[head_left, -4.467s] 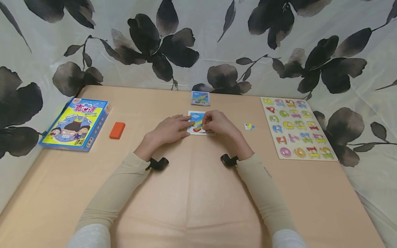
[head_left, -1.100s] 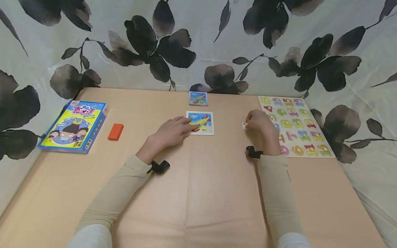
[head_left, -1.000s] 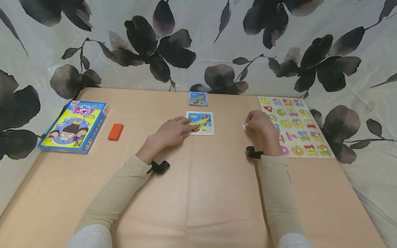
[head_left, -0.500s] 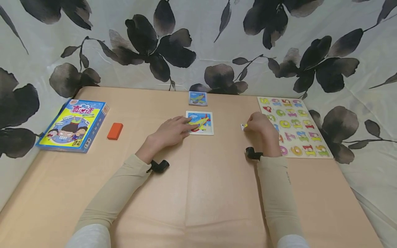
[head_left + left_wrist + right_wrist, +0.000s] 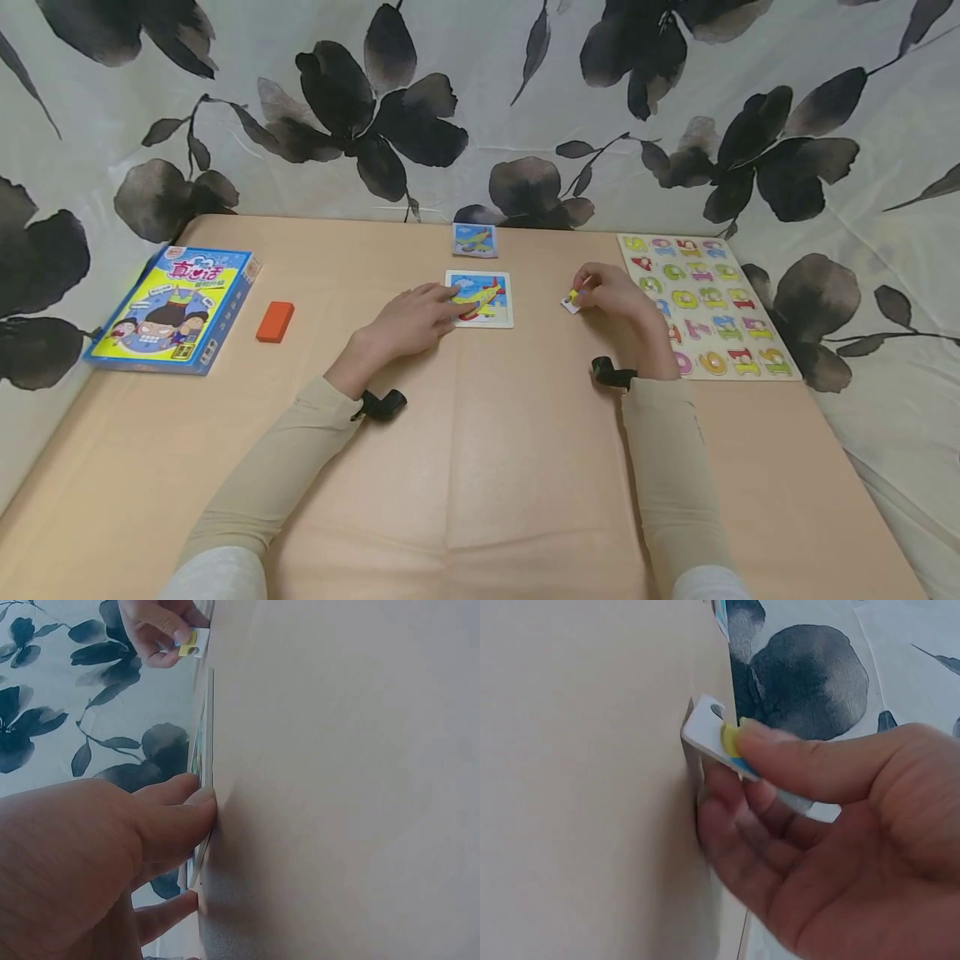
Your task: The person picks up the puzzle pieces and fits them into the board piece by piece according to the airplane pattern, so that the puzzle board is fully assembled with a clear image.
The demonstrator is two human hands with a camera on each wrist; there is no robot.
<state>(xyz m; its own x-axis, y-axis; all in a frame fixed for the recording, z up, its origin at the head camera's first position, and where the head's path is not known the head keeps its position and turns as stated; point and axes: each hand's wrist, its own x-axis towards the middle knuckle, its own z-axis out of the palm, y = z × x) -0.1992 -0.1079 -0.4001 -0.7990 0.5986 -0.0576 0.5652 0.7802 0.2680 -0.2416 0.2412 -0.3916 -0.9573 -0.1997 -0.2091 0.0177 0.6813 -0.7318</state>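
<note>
A small airplane jigsaw puzzle (image 5: pixel 491 310) in a white frame lies at mid-table. My left hand (image 5: pixel 412 321) rests on its left side with the fingers extended over the picture; in the left wrist view, the thumb (image 5: pixel 180 825) touches the puzzle's near edge. To the right, my right hand (image 5: pixel 618 296) pinches a white, yellow and blue puzzle piece (image 5: pixel 706 729) between thumb and fingers. That piece is tilted in the right wrist view, its one edge close to the tabletop; whether it still touches the table I cannot tell.
Behind the puzzle lies a small card or stack (image 5: pixel 475 240) with a similar airplane picture. At the left are a blue-and-yellow box (image 5: pixel 176 312) and an orange block (image 5: pixel 275 322). A sheet of colourful letter-like pictures (image 5: pixel 716 308) lies right of my right hand.
My right hand has left the puzzle, gone right to the loose piece, and now has it pinched and tilted, shifted slightly left. My left hand stays on the puzzle's left side.
</note>
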